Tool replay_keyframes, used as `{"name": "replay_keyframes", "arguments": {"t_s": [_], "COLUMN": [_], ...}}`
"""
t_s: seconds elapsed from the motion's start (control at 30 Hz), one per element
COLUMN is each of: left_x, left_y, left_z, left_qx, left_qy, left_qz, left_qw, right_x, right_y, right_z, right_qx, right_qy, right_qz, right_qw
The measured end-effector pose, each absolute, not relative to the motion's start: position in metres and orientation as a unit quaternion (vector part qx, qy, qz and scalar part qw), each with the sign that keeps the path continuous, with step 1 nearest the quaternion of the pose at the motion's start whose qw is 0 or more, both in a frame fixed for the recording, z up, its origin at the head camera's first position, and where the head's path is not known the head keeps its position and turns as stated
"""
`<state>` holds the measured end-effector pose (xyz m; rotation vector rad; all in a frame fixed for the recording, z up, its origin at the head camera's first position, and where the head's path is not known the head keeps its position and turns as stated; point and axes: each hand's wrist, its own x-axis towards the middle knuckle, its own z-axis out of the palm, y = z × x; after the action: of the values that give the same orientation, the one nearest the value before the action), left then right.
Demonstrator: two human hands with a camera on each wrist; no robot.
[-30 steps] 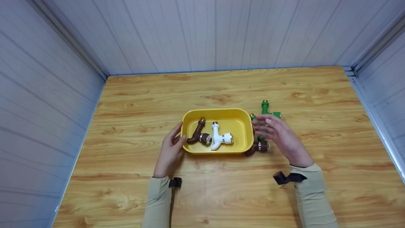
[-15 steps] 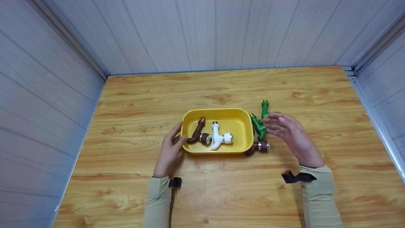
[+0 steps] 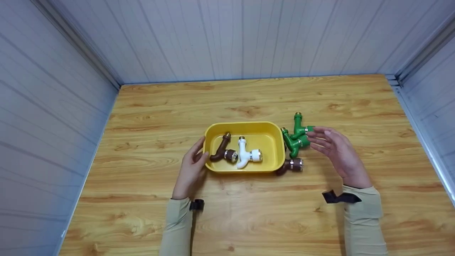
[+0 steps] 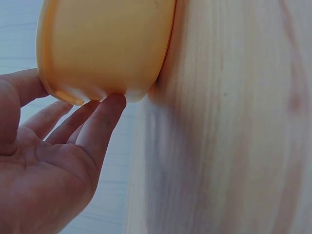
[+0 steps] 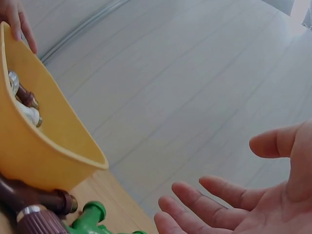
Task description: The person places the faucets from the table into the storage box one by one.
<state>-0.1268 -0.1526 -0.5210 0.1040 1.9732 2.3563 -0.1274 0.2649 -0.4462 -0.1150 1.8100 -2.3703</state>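
Our left hand (image 3: 190,169) pinches the yellow tub (image 3: 273,147) by its left rim, about midway between the counter's (image 3: 153,128) side edges; our empty right hand (image 3: 339,153) is relaxed. Probably light, stiff plastic: we'd hold both ends.

I'm holding both arms (image 3: 178,224) forward, the left hand (image 3: 190,170) pinching between thumb and fingers, the right hand (image 3: 341,156) hovering, thumb spread away from its loosely extended fingers.
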Motion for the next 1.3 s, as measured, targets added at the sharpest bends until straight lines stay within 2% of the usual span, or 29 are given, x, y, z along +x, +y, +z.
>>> {"name": "replay_keyframes", "arguments": {"t_s": [0.33,0.67,1.3], "left_x": [-0.126,-0.125,-0.125], "left_y": [-0.153,-0.153,-0.153], "left_z": [-0.522,-0.523,-0.522], "left_qx": [0.023,0.034,0.043], "left_qy": [0.651,0.647,0.634], "left_qz": [0.758,0.762,0.771], "left_qw": [0.028,0.028,0.032], "right_x": [-0.13,-0.136,-0.154], "right_y": [0.277,0.288,0.29], "right_z": [-0.457,-0.468,-0.48], "right_qx": [-0.022,0.028,0.109], "right_qy": [0.591,0.567,0.602], "right_qz": [-0.802,-0.819,-0.784], "right_qw": [0.085,0.081,0.108]}}
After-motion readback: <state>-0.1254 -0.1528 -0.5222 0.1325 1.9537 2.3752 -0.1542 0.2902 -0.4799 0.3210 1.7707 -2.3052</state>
